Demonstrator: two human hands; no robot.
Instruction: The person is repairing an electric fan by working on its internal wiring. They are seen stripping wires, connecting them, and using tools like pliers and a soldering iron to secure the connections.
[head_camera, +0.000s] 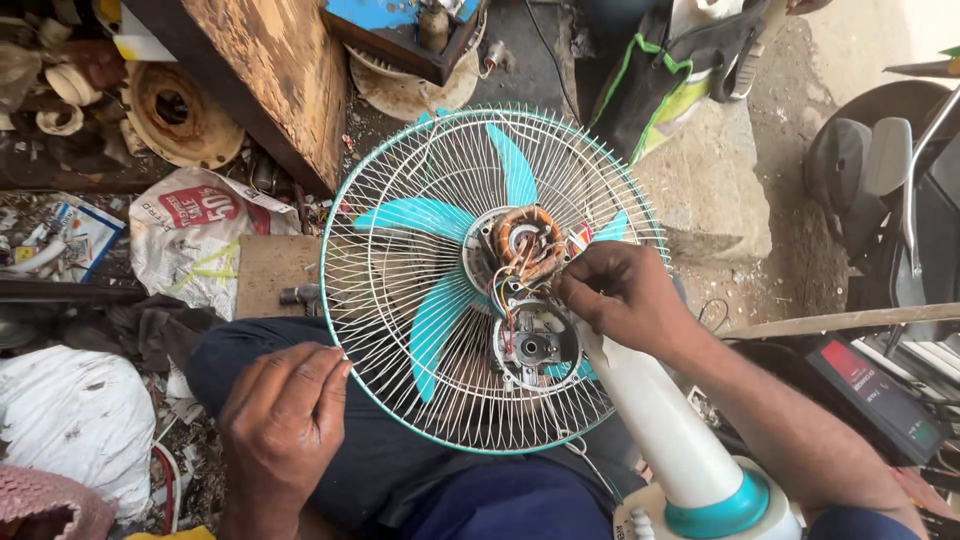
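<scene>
The fan (480, 290) lies across the person's lap, grille facing down and away, its back open so the motor shows. Its wire guard (400, 250) is white with a teal rim, and teal blades (425, 215) sit behind the wires. At the middle the motor (528, 245) is bare: copper windings in a ring, with a round metal housing (535, 345) just below it. Coloured wires (505, 290) run between the two. The white stand (660, 420) with a teal collar (725, 510) slants toward the lower right.

The right hand (620, 295) rests on the motor's right side, fingers closed in a pinch on the wires beside the windings; what exactly sits between the fingertips cannot be made out. The left hand (285, 420) is at the guard's lower left edge, fingers curled and fingertips touching the rim; its grip holds nothing else that shows.

Around the fan, on the ground: a white printed sack (190, 235) to the left, a wooden plank (275, 70) above it, a pale bag (75, 420) at lower left, a stone block (705, 185) to the right, and a black meter (880, 395) with a red panel near the right forearm. A black and green bag (660, 85) lies on the block's top edge.
</scene>
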